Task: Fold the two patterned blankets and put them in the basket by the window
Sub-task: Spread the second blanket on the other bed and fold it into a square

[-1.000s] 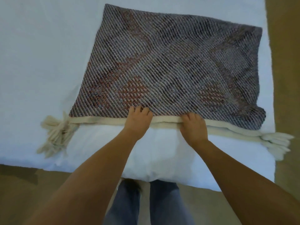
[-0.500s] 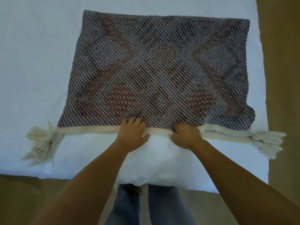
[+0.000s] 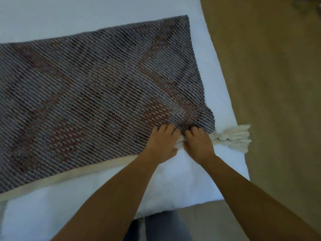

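A: Blanket position?

B: Patterned blanket (image 3: 97,94) lies flat on the white bed (image 3: 173,185). It fills the left and centre of the frame, its edges slanting up to the right. A cream border (image 3: 69,176) runs along its lower edge. A cream tassel (image 3: 232,137) sticks out at its lower right corner, near the bed's edge.

A: Hands?

B: Side by side, nearly touching, at that lower right corner. Left hand (image 3: 160,145): fingers bent over the weave, thumb below the edge, gripping it. Right hand (image 3: 198,145): fingers curled into the bunched cloth just left of the tassel, also gripping. Border puckered between them.

A: Surroundings?

B: Tan carpet (image 3: 269,84) right of frame; jeans (image 3: 165,226) bottom centre.
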Motion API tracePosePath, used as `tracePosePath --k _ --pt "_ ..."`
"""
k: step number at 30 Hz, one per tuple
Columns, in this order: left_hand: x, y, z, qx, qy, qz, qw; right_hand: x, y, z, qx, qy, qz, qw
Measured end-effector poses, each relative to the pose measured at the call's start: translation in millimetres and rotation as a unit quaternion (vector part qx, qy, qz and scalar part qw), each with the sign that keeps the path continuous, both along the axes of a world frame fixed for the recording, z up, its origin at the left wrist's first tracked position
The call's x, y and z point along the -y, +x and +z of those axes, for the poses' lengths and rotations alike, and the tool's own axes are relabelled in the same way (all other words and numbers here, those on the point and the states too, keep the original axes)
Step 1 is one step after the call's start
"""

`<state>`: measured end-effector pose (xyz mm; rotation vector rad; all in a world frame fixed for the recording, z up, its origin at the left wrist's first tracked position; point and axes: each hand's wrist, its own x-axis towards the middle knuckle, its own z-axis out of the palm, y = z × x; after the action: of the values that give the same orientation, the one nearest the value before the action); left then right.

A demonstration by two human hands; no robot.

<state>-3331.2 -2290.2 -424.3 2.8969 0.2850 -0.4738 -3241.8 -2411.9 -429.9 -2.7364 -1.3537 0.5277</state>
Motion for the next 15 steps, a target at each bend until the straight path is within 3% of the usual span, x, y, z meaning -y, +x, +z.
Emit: tracePosePath --k 5,10,15 --pt "9.3 23.7 -5.7 -0.088 0.103 -0.010 0.991 2.0 18.9 -3.6 -0.052 0.021 0.030 0.998" --pt "14.5 30.3 -9.2 -0.060 0.052 -0.022 0.997 17.3 36.0 -7.0 -0.085 0.022 0.060 0.994" --pt "21.7 33.0 -14.6 -0.062 0.050 0.004 0.997 14.9 39.4 -3.2 -0.024 0.005 0.093 0.995"
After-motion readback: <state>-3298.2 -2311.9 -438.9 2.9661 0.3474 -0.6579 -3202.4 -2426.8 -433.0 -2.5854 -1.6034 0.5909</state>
